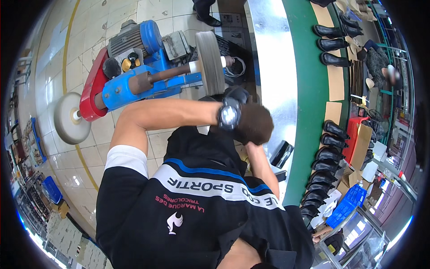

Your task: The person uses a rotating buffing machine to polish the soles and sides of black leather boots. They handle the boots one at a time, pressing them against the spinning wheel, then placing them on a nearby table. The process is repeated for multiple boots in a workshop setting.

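My left hand (257, 123), in a dark brown glove and with a watch (229, 114) at its wrist, is closed in a rounded shape just in front of the bench edge. Beside it, close under the grey buffing wheel (210, 62), shows part of a glossy black shoe (236, 94); the rest is hidden by my left wrist and glove. Whether the shoe touches the wheel I cannot tell. From below, my right forearm (263, 168) reaches up to the same spot. My right hand is mostly covered by the left glove, and its fingers do not show.
The blue machine (125, 85) has a motor (134, 39), a red belt guard (93, 85) and a second pale wheel (71, 118). Right of me runs a metal-edged green bench (302, 89) with rows of black shoes (324, 172). Other people (380, 67) are nearby.
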Action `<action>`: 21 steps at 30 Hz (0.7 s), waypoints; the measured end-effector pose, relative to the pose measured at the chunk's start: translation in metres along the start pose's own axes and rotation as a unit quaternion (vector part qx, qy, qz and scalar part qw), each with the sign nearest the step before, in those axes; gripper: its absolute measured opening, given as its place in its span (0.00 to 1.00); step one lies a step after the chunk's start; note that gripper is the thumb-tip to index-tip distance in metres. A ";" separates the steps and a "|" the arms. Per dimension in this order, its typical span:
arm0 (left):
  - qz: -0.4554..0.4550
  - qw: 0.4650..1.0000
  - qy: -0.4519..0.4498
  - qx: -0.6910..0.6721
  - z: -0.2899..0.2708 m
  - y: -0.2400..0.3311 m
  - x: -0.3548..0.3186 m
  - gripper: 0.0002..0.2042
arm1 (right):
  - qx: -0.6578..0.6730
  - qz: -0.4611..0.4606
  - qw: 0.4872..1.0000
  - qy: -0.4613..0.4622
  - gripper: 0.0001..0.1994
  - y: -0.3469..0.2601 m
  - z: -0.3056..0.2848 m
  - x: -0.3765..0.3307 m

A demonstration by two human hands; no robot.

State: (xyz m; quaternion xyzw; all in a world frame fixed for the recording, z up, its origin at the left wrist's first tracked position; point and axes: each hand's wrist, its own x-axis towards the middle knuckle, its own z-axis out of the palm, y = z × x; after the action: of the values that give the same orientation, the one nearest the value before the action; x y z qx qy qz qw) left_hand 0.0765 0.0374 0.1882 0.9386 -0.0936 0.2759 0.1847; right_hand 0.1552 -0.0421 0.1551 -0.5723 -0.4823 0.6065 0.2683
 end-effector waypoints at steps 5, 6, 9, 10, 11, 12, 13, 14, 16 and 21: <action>-0.015 0.994 0.101 -0.049 -0.025 0.076 -0.018 0.11 | 0.350 0.237 0.906 0.009 0.21 -0.009 -0.015 -0.037; -0.103 0.970 0.211 -0.061 -0.020 0.083 -0.041 0.13 | 0.400 0.259 0.879 0.017 0.21 -0.009 -0.011 -0.040; -0.658 0.626 0.413 -0.064 0.005 0.095 -0.085 0.21 | 0.503 0.281 0.816 0.040 0.20 -0.006 0.000 -0.034; -0.714 0.462 0.452 -0.269 0.035 0.083 -0.118 0.22 | 0.519 0.292 0.804 0.004 0.21 -0.003 0.004 -0.028; -0.731 0.364 0.433 -0.382 0.060 0.069 -0.150 0.23 | 0.562 0.299 0.771 -0.021 0.21 -0.002 0.011 -0.019; -0.725 0.308 0.394 -0.473 0.084 0.053 -0.179 0.25 | 0.561 0.296 0.773 -0.017 0.21 0.000 0.020 -0.009; -0.689 0.340 0.365 -0.526 0.107 0.035 -0.200 0.26 | 0.558 0.290 0.777 -0.014 0.21 0.003 0.029 0.005; -0.640 0.340 0.377 -0.576 0.125 0.017 -0.212 0.28 | 0.556 0.284 0.781 -0.009 0.21 0.009 0.036 0.017; -0.507 0.037 0.488 -0.710 0.116 -0.022 -0.194 0.29 | 0.625 0.274 0.729 -0.044 0.21 0.034 0.043 0.037; -0.612 0.182 0.505 -0.581 0.112 -0.039 -0.185 0.29 | 0.620 0.250 0.744 0.015 0.19 0.048 0.059 0.054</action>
State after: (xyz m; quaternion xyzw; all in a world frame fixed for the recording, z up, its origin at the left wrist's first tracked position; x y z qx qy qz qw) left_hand -0.0120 0.0417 -0.0127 -0.0185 0.4903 0.3569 0.7949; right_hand 0.0987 -0.0301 0.0818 -0.3887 0.1641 0.8087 0.4098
